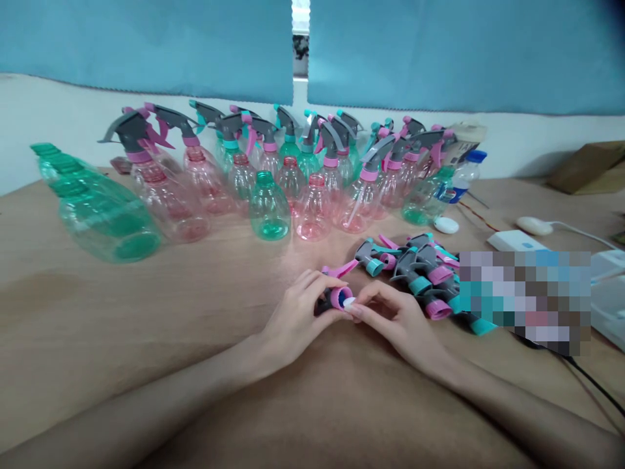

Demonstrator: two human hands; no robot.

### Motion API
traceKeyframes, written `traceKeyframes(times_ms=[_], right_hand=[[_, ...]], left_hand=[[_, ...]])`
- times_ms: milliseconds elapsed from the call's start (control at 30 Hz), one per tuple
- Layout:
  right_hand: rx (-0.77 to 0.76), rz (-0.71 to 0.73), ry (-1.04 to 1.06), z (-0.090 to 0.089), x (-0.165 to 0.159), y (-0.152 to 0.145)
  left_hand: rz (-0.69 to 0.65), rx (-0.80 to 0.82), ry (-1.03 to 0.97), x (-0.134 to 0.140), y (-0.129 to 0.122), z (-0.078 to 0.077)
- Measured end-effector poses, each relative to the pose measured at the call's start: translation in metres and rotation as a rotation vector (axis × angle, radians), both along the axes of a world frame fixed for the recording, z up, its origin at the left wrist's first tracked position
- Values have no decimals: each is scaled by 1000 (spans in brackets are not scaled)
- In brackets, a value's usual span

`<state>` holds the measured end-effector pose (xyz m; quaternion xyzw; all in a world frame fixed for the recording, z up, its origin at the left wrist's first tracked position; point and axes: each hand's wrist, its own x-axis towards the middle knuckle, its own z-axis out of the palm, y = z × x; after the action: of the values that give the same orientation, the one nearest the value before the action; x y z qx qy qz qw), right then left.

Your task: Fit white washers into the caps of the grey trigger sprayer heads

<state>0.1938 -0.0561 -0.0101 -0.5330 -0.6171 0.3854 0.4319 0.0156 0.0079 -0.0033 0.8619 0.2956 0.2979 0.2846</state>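
Across the tabletop [195, 286], down to one small white piece [348, 302]

On my feed, the tabletop filled most of the lower frame, and standing bottles [312, 218], some with sprayers fitted and some with bare necks, crowded its far side from the left edge to right of centre. Below their right end, a pile of loose sprayers [424, 270] lay just beyond the right hand [398, 319].

The left hand [293, 316] reached in from the lower left and held a spray head [323, 301] just right of mid-frame, thumb below and fingers above. The right hand, from the lower right, had its thumb and forefinger pinched on the white piece.

I judged the step to be fitting that piece at the spray head's pink collar [334, 298]. The collar's mouth faced the right hand and showed blue inside. The white piece sat at the mouth's right edge; I could not tell whether it touched. To my eye, the next move called for a steady left grip, square alignment and a light fingertip push.
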Motion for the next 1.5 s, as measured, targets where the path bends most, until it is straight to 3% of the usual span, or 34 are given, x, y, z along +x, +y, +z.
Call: traceKeyframes(times_ms=[400,633,933,1167,1300,1500], right_hand=[[35,-41,163,-6,2,1],[104,-58,6,2,4,2],[183,-164,72,3,4,-5],[342,46,2,3,7,-2],[325,21,-43,3,7,-1],[437,19,-196,5,9,-2]], left_hand=[[54,-17,-8,-1,0,1],[55,-24,-1,-2,0,1],[30,-26,-20,-2,-2,4],[-82,1,-79,-2,-2,3],[-111,24,-82,-2,-3,2],[-113,20,-59,-2,-3,1]])
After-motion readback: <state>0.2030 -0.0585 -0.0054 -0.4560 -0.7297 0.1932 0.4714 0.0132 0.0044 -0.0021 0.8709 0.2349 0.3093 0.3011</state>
